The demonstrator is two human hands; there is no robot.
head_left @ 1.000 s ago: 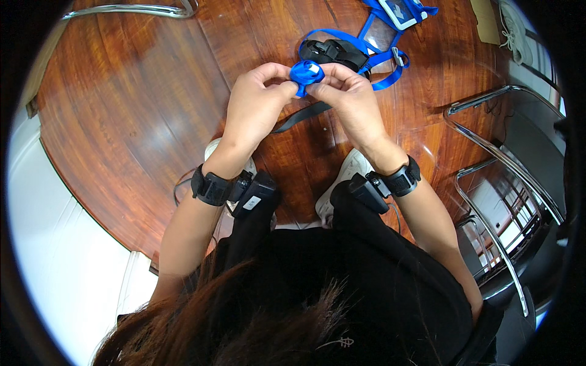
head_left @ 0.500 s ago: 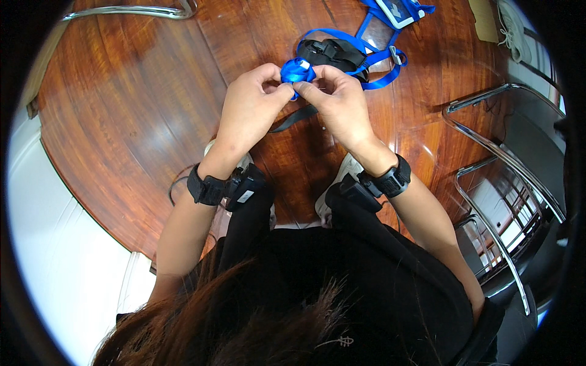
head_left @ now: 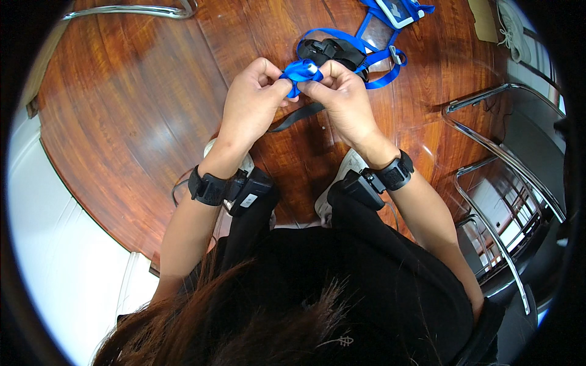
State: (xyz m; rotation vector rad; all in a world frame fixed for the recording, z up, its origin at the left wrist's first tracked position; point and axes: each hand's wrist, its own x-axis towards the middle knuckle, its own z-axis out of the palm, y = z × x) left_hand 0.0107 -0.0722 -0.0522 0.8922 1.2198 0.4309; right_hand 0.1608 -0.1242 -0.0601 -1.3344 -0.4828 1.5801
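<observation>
My left hand [head_left: 253,100] and my right hand [head_left: 345,97] meet above a round wooden table [head_left: 122,110]. Both pinch a small bunch of blue ribbon strap [head_left: 301,70] between their fingertips. The strap runs back to a blue lanyard loop [head_left: 381,58] lying on the table around a black buckle piece [head_left: 332,50]. A clear badge holder with a blue edge [head_left: 394,11] lies at the far end of the lanyard. A dark grey strap [head_left: 296,117] trails on the wood under my hands. Each wrist wears a black band with a small black box.
A chrome-framed chair [head_left: 506,158] stands at the right of the table. Another chrome chair rail [head_left: 131,10] curves along the top left. A brown card [head_left: 482,18] and a light shoe [head_left: 516,27] sit at the top right. White floor [head_left: 67,256] shows at the left.
My hands have shifted slightly up and left, drawing closer together over the blue strap, which looks more tightly bunched between my fingertips.
</observation>
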